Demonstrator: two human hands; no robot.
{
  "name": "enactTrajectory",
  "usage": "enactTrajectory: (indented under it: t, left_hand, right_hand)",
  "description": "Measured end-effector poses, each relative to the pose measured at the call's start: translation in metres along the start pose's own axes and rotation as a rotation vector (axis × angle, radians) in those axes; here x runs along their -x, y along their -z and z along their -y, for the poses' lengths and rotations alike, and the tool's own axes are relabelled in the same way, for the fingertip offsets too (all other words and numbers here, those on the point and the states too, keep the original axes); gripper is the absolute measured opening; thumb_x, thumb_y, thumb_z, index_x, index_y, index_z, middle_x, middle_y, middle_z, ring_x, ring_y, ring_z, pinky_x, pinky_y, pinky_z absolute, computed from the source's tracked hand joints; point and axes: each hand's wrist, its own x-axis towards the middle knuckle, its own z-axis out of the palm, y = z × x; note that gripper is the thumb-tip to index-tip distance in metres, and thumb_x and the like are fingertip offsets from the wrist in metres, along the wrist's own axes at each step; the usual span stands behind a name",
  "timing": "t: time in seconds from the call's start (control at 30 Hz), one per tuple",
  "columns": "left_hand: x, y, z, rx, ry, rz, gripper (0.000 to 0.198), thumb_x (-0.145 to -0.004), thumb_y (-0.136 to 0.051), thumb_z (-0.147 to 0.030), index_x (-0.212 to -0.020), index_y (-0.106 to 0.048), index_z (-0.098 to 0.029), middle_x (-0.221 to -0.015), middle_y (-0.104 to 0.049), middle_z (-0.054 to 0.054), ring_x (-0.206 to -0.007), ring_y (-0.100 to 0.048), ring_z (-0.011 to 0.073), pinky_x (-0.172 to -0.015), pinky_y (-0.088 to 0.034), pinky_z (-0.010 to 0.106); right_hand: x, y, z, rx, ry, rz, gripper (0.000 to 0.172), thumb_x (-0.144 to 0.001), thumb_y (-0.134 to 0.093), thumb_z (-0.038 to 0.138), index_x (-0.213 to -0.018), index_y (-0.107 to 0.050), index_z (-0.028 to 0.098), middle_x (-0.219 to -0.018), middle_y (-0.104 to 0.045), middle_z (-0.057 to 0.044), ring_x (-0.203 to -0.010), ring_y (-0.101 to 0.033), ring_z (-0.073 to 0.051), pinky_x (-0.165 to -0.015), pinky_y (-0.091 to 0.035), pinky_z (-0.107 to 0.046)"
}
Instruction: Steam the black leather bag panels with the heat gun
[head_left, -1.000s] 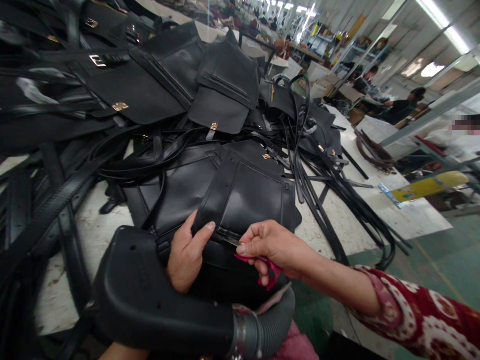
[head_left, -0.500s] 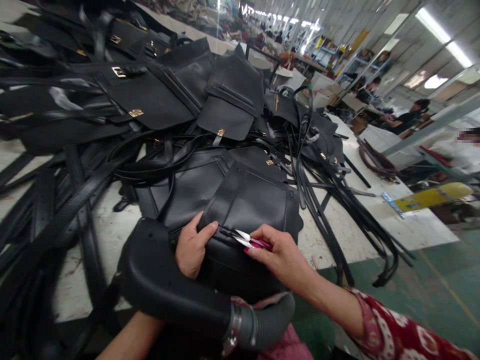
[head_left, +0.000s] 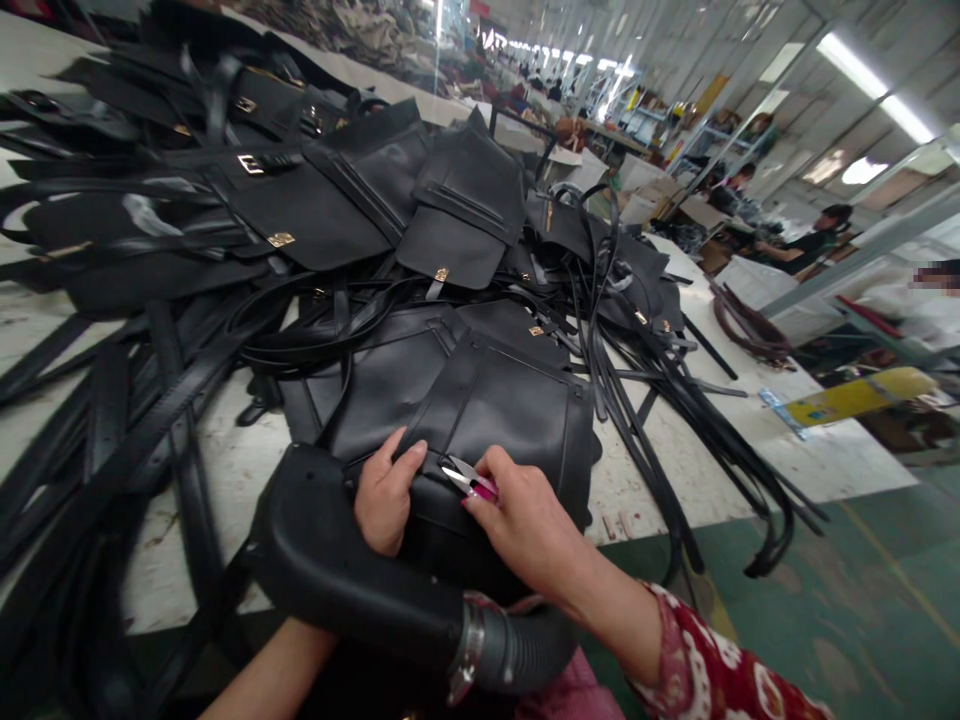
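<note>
A black leather bag (head_left: 517, 405) lies on the table in front of me, its near edge towards my body. My left hand (head_left: 386, 495) pinches that edge, thumb on top. My right hand (head_left: 517, 510) is closed around thread snips (head_left: 471, 482) with pink handles and bright blades. The blade tips rest at the bag's seam, just right of my left thumb. Whether a thread lies between the blades is too small to tell. A black curved duct (head_left: 352, 560) with a grey hose hides part of my left wrist and the bag's lower side.
More black bags (head_left: 457, 210) with gold clasps are heaped behind. Long black straps (head_left: 180, 400) spread over the white table (head_left: 630, 490) on the left and right. A yellow board (head_left: 862, 397) lies at the right edge. People (head_left: 814, 235) sit in the right background.
My right hand has moved left with the snips, bringing the blades closer to my left thumb. My left hand keeps its hold on the bag. The view has shifted slightly.
</note>
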Motion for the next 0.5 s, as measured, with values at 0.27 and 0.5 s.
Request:
enactTrajectory:
  t: [0.27,0.5]
  left_hand:
    - [0.000,-0.002,0.002,-0.041,0.014,-0.029,0.051,-0.071,-0.057,-0.046,-0.109,-0.058,-0.011,-0.110,-0.063,0.011,-0.108,-0.053,0.0261,-0.099,-0.031,0.034]
    - [-0.001,-0.001,0.005,-0.121,-0.013,-0.077,0.056,-0.070,-0.054,-0.046,-0.109,-0.058,-0.007,-0.110,-0.063,0.013,-0.107,-0.054,0.0263,-0.098,-0.034,0.034]
  right_hand:
    - [0.015,-0.006,-0.012,-0.054,-0.126,-0.048,0.014,-0.076,-0.056,0.019,-0.085,-0.045,0.022,-0.071,-0.057,0.000,-0.068,-0.054,-0.018,-0.061,-0.034,-0.026]
    - [0.026,-0.003,-0.026,-0.073,-0.149,-0.102,0.010,-0.075,-0.054,0.020,-0.083,-0.049,0.021,-0.067,-0.057,0.001,-0.065,-0.054,-0.016,-0.058,-0.034,-0.024]
